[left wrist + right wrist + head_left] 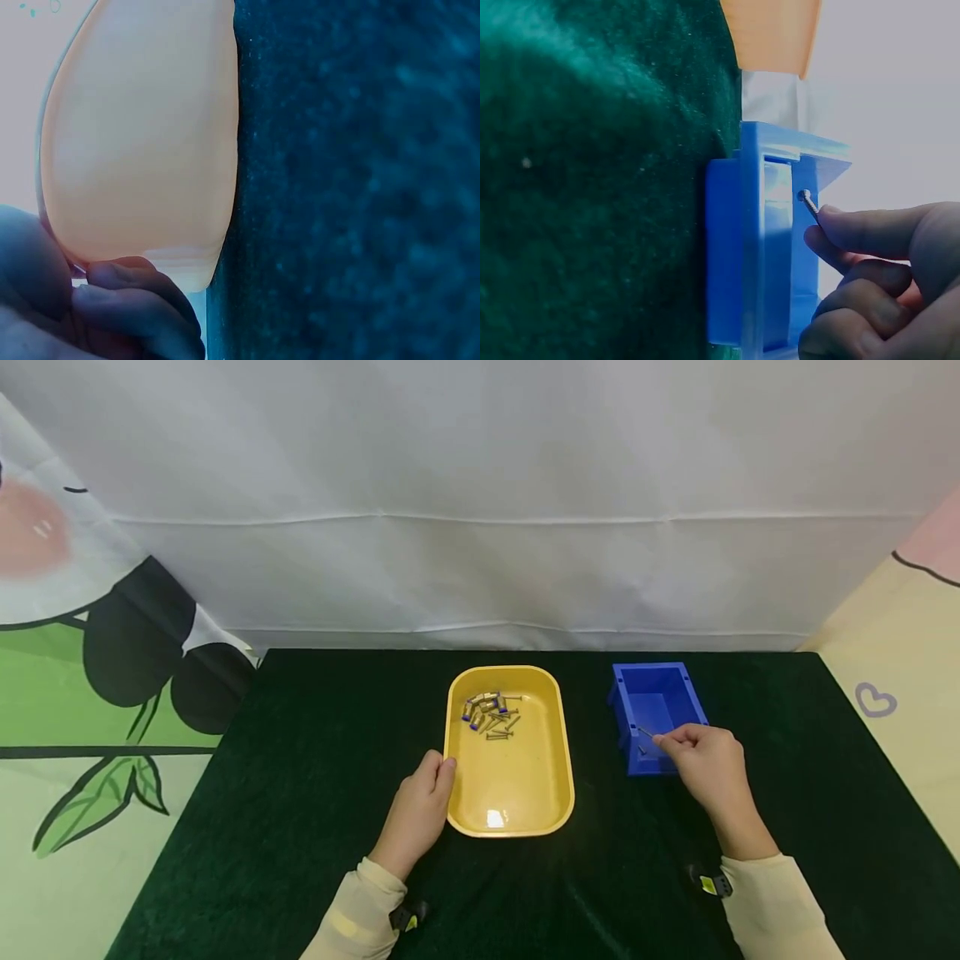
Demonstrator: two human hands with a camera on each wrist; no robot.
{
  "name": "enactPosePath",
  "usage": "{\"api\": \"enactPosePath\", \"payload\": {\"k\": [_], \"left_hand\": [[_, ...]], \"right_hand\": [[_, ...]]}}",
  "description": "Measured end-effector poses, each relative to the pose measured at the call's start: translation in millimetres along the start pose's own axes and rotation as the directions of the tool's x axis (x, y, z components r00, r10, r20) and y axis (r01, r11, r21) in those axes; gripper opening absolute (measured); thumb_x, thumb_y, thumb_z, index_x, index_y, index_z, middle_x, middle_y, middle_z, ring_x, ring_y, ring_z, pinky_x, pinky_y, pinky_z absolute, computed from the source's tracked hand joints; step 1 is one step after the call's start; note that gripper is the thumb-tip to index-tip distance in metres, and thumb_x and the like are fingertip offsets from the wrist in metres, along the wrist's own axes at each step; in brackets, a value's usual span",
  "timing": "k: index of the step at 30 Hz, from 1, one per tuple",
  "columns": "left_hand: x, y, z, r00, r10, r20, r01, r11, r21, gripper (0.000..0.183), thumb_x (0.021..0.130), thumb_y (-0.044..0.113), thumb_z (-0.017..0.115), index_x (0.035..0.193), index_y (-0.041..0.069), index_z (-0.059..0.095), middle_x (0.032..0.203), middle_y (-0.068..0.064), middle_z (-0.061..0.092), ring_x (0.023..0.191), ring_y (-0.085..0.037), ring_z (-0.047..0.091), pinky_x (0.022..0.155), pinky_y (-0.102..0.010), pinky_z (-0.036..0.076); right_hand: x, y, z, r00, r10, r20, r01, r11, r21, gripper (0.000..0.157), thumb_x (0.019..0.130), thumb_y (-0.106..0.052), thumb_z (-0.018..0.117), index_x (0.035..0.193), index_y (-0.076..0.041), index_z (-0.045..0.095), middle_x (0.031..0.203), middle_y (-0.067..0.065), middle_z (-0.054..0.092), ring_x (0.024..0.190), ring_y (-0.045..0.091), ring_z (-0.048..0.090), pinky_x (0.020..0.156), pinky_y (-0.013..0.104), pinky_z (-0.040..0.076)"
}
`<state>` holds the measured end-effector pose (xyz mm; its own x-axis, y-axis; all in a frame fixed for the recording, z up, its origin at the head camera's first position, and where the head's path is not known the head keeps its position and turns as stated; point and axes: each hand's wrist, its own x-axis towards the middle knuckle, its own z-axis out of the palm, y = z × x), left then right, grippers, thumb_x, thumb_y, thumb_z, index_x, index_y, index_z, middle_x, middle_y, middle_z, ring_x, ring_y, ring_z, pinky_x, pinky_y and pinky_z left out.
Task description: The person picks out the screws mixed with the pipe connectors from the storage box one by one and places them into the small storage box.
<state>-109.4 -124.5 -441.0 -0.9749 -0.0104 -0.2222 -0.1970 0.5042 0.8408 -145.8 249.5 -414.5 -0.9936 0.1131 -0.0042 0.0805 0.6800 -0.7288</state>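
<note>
My left hand [420, 806] grips the left rim of a yellow tray [510, 789], thumb on top; the left wrist view shows fingers curled at the tray's outer wall [150, 150]. Toward the far end of the tray lie several loose screws [498, 735] and several brass fittings with blue ends [477, 720]. My right hand [708, 772] pinches a screw [808, 202] between thumb and forefinger, over the near part of a blue bin [651, 708]. Another small screw [642, 750] shows inside the bin, below the pinched one.
A dark green cloth [337, 735] covers the table, with the bin standing right of the tray and a gap between them. Behind the table hangs a white curtain [480, 577]. Printed cartoon panels [112, 693] flank both sides.
</note>
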Motion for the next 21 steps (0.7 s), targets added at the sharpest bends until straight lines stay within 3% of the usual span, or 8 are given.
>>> {"api": "enactPosePath", "payload": {"k": [13,21], "left_hand": [[1.2,-1.9,1.2,1.000,0.000,0.000,0.000,1.000,-0.004,0.029,0.107,0.041,0.040,0.109,0.014,0.052,0.080,-0.009,0.057,0.062,-0.024,0.058,0.053,-0.030,0.045],[0.1,-1.1,1.3,1.000,0.005,-0.006,-0.005,1.000,-0.005,0.030,0.107,0.041,0.040,0.109,0.014,0.052,0.080,-0.010,0.058,0.062,-0.024,0.058,0.052,-0.030,0.045]], "right_hand": [[0.6,2.3,4.0,0.997,0.052,0.064,-0.050,0.998,-0.030,0.036,0.100,-0.033,0.059,0.087,-0.003,0.072,0.057,0.001,0.050,0.053,0.018,0.049,0.046,0.028,0.037],[0.0,0.6,5.0,0.996,0.034,0.076,-0.029,0.997,-0.072,0.037,0.099,-0.035,0.062,0.087,-0.002,0.074,0.057,0.002,0.053,0.053,0.017,0.050,0.046,0.027,0.036]]}}
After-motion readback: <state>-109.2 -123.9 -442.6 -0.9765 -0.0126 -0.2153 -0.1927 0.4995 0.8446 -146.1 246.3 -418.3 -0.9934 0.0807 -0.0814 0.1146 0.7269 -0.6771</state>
